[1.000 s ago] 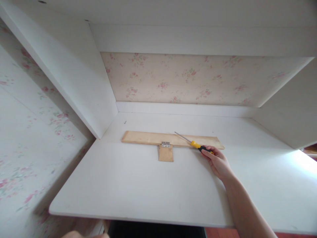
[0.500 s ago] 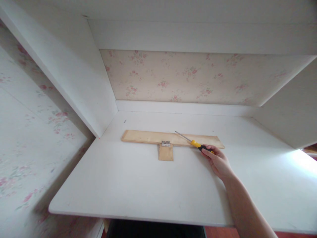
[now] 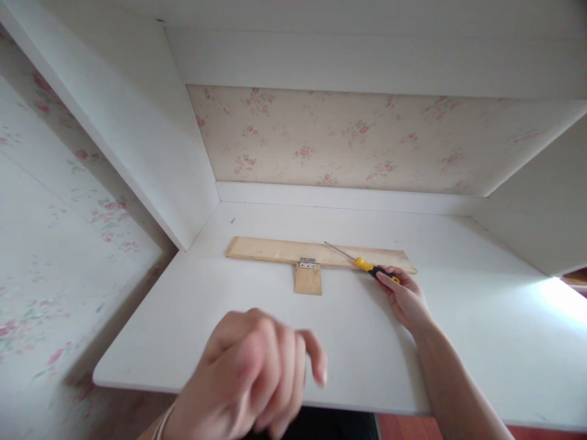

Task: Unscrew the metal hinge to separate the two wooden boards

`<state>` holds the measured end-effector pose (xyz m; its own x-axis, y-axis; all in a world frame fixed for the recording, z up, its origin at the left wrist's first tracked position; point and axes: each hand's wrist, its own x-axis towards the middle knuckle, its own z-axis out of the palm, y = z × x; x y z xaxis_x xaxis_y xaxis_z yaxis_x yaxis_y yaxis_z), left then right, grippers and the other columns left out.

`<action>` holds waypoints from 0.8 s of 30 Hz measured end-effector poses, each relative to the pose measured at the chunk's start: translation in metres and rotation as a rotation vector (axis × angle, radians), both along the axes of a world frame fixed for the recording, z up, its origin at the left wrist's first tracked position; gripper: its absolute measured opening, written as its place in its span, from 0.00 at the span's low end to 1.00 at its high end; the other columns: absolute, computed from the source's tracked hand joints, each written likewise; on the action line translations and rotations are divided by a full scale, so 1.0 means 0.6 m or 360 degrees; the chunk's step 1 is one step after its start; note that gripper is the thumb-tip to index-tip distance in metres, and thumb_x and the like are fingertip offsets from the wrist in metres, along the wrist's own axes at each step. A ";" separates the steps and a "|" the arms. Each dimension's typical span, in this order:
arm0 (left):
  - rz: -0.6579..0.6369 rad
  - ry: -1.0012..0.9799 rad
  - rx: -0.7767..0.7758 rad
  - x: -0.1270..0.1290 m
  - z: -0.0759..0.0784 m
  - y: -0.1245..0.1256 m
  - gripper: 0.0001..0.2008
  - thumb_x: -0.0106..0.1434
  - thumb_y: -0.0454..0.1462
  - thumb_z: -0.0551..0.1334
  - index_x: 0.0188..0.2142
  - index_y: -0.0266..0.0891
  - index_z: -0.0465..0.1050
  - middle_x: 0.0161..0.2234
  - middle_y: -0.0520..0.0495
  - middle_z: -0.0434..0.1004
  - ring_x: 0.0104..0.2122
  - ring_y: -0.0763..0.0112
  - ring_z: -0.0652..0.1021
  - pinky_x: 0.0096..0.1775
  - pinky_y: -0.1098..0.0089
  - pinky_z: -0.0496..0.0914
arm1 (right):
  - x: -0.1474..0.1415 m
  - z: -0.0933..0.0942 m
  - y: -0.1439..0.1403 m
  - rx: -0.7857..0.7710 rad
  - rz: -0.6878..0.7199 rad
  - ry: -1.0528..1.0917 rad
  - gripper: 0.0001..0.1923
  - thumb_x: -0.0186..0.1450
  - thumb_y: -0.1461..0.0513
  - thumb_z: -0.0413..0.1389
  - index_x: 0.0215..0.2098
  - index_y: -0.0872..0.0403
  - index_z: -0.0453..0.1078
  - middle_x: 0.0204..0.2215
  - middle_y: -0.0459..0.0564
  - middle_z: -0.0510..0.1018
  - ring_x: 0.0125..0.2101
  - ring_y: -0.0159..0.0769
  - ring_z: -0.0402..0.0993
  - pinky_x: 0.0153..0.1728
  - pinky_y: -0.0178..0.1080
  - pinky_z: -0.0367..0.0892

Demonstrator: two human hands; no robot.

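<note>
My right hand (image 3: 403, 299) is closed round the yellow and black handle of a screwdriver (image 3: 363, 264). The shaft points left and away from me, over a long, flat wooden strip (image 3: 270, 249) on the white desk. A small metal hinge (image 3: 307, 263) joins that strip's near edge to a short wooden piece (image 3: 307, 281), forming a T shape. Nearer to me, my left hand (image 3: 257, 373) is raised in front of the wood and touches none of it. Its fingers are bent, one sticking out to the right; motion blurs them, and the palm is hidden.
The white desk top (image 3: 151, 342) has a rounded front left corner. White side panels (image 3: 137, 122) and an overhead shelf (image 3: 343, 55) enclose it. A tiny dark piece (image 3: 232, 220) lies near the back left. Below the front edge is something black (image 3: 339, 421).
My left hand has come into view from the bottom, in front of the short wooden piece. My right hand holds the screwdriver in nearly the same place. The view has shifted slightly.
</note>
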<state>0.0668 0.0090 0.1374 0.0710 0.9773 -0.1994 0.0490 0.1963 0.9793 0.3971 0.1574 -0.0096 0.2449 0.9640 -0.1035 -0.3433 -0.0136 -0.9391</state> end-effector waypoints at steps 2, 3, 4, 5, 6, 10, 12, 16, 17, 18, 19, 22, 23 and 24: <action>-0.0170 -0.0065 0.0116 0.017 -0.022 0.067 0.23 0.59 0.55 0.55 0.18 0.41 0.63 0.16 0.50 0.66 0.19 0.71 0.69 0.32 0.63 0.67 | -0.001 0.004 0.000 0.0012 -0.0096 0.0056 0.14 0.47 0.62 0.69 0.31 0.49 0.73 0.38 0.42 0.77 0.37 0.29 0.75 0.35 0.26 0.74; -0.0179 0.0004 0.0114 0.023 -0.040 0.099 0.21 0.59 0.53 0.56 0.20 0.40 0.64 0.18 0.50 0.68 0.21 0.71 0.69 0.31 0.66 0.66 | -0.002 0.008 0.000 0.0012 -0.0150 0.0102 0.15 0.48 0.62 0.69 0.33 0.49 0.73 0.37 0.42 0.77 0.36 0.28 0.75 0.33 0.26 0.74; -0.0113 0.0124 0.0094 0.027 -0.061 0.128 0.20 0.59 0.52 0.56 0.22 0.39 0.65 0.18 0.51 0.67 0.21 0.72 0.69 0.29 0.68 0.64 | -0.003 0.013 0.001 0.0010 -0.0196 0.0160 0.15 0.49 0.61 0.68 0.34 0.48 0.73 0.36 0.42 0.78 0.34 0.27 0.75 0.32 0.25 0.74; -0.0025 0.0249 0.0048 0.028 -0.084 0.153 0.19 0.59 0.52 0.57 0.25 0.39 0.66 0.17 0.52 0.66 0.20 0.72 0.69 0.27 0.70 0.64 | -0.005 0.019 0.002 0.0010 -0.0230 0.0225 0.15 0.50 0.61 0.68 0.35 0.49 0.73 0.35 0.42 0.78 0.31 0.25 0.75 0.30 0.23 0.73; 0.0042 0.0340 -0.0007 0.028 -0.108 0.174 0.18 0.59 0.51 0.57 0.28 0.39 0.68 0.17 0.53 0.66 0.20 0.72 0.69 0.26 0.71 0.63 | -0.009 0.027 0.004 0.0014 -0.0254 0.0290 0.14 0.50 0.60 0.67 0.35 0.50 0.73 0.34 0.42 0.78 0.29 0.24 0.74 0.28 0.22 0.72; 0.0173 0.0466 -0.0121 0.025 -0.176 0.219 0.21 0.59 0.51 0.56 0.41 0.37 0.69 0.19 0.52 0.70 0.18 0.73 0.70 0.20 0.74 0.60 | -0.041 0.065 0.016 0.0096 -0.0294 0.0354 0.12 0.53 0.55 0.65 0.32 0.51 0.72 0.31 0.42 0.77 0.24 0.22 0.70 0.22 0.21 0.69; 0.0105 0.0492 -0.0125 0.028 -0.188 0.229 0.22 0.59 0.52 0.55 0.41 0.36 0.70 0.17 0.53 0.68 0.16 0.73 0.69 0.18 0.75 0.58 | -0.067 0.088 0.023 0.0183 -0.0322 0.0226 0.13 0.55 0.52 0.63 0.31 0.52 0.71 0.29 0.43 0.77 0.24 0.24 0.70 0.18 0.23 0.67; -0.0058 0.0446 -0.0103 0.041 -0.195 0.246 0.23 0.59 0.53 0.55 0.35 0.36 0.73 0.14 0.54 0.65 0.13 0.75 0.67 0.16 0.76 0.55 | -0.125 0.142 0.032 0.0496 -0.0482 -0.0184 0.14 0.59 0.51 0.59 0.35 0.51 0.70 0.31 0.44 0.75 0.24 0.27 0.69 0.14 0.27 0.61; -0.0058 0.0408 -0.0109 0.044 -0.198 0.250 0.21 0.58 0.53 0.56 0.33 0.36 0.73 0.14 0.54 0.65 0.13 0.76 0.66 0.15 0.76 0.54 | -0.139 0.156 0.033 0.0579 -0.0512 -0.0274 0.14 0.59 0.51 0.58 0.36 0.51 0.70 0.31 0.45 0.74 0.23 0.27 0.69 0.14 0.27 0.61; -0.0041 0.0363 -0.0118 0.046 -0.202 0.254 0.20 0.58 0.52 0.57 0.32 0.36 0.72 0.14 0.55 0.64 0.14 0.76 0.66 0.15 0.77 0.54 | -0.152 0.170 0.034 0.0652 -0.0537 -0.0356 0.14 0.60 0.51 0.57 0.38 0.51 0.69 0.31 0.45 0.74 0.22 0.27 0.68 0.14 0.28 0.61; -0.0018 0.0316 -0.0132 0.048 -0.206 0.258 0.19 0.57 0.51 0.58 0.31 0.36 0.72 0.14 0.55 0.63 0.14 0.77 0.66 0.15 0.77 0.54 | -0.164 0.184 0.034 0.0717 -0.0553 -0.0437 0.13 0.61 0.52 0.57 0.38 0.51 0.69 0.31 0.45 0.74 0.21 0.27 0.67 0.14 0.29 0.62; 0.0016 0.0191 -0.0166 0.050 -0.218 0.266 0.17 0.57 0.49 0.60 0.31 0.35 0.71 0.15 0.56 0.62 0.14 0.79 0.64 0.15 0.78 0.54 | -0.190 0.218 0.036 0.0841 -0.0542 -0.0674 0.12 0.61 0.53 0.57 0.39 0.51 0.69 0.31 0.45 0.73 0.22 0.27 0.68 0.16 0.31 0.66; 0.0007 0.0168 -0.0176 0.050 -0.221 0.267 0.17 0.57 0.48 0.60 0.31 0.35 0.71 0.15 0.56 0.62 0.14 0.79 0.64 0.15 0.78 0.54 | -0.195 0.226 0.038 0.0854 -0.0511 -0.0747 0.12 0.60 0.54 0.58 0.39 0.51 0.69 0.31 0.45 0.73 0.22 0.28 0.68 0.17 0.31 0.66; -0.0006 0.0157 -0.0183 0.050 -0.222 0.268 0.16 0.56 0.48 0.60 0.32 0.35 0.71 0.16 0.56 0.63 0.14 0.79 0.64 0.15 0.78 0.54 | -0.199 0.233 0.040 0.0858 -0.0468 -0.0823 0.13 0.60 0.54 0.58 0.39 0.51 0.69 0.31 0.45 0.73 0.23 0.29 0.69 0.18 0.31 0.67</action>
